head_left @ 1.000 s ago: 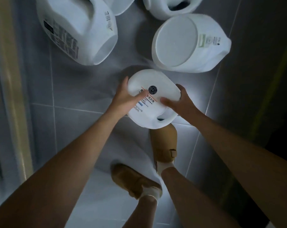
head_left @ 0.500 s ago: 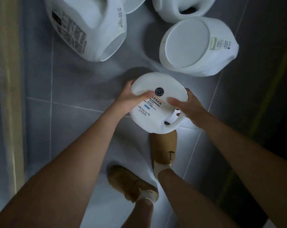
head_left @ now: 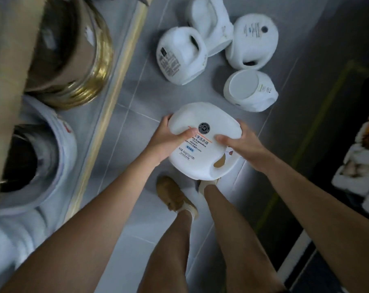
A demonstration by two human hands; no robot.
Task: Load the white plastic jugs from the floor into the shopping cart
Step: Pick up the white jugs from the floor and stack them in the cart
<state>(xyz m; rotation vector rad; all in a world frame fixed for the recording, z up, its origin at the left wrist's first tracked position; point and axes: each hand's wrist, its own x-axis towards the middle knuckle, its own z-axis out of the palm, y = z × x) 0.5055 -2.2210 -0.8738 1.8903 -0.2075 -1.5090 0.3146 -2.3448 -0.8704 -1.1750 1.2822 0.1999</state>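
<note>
I hold a white plastic jug [head_left: 202, 144] with a printed label and a round black logo, lifted off the grey tiled floor above my feet. My left hand [head_left: 168, 140] grips its left side with the thumb over the label. My right hand [head_left: 240, 144] grips its right side near the handle opening. Several more white jugs lie on the floor beyond: one with a barcode label [head_left: 180, 57], one behind it [head_left: 211, 24], one with a black dot [head_left: 253, 41] and one showing its round base [head_left: 249, 90]. No shopping cart is recognisable in view.
At left, behind a pale wooden edge [head_left: 107, 111], sit a brown and gold round container [head_left: 69, 58] and a white round container [head_left: 33, 157]. Packaged goods [head_left: 361, 157] lie at the right edge on dark flooring. My tan shoes [head_left: 175, 195] stand on the tiles.
The jug has come up off the floor in both hands. My head has risen and turned, bringing the left shelf containers and more floor jugs into view.
</note>
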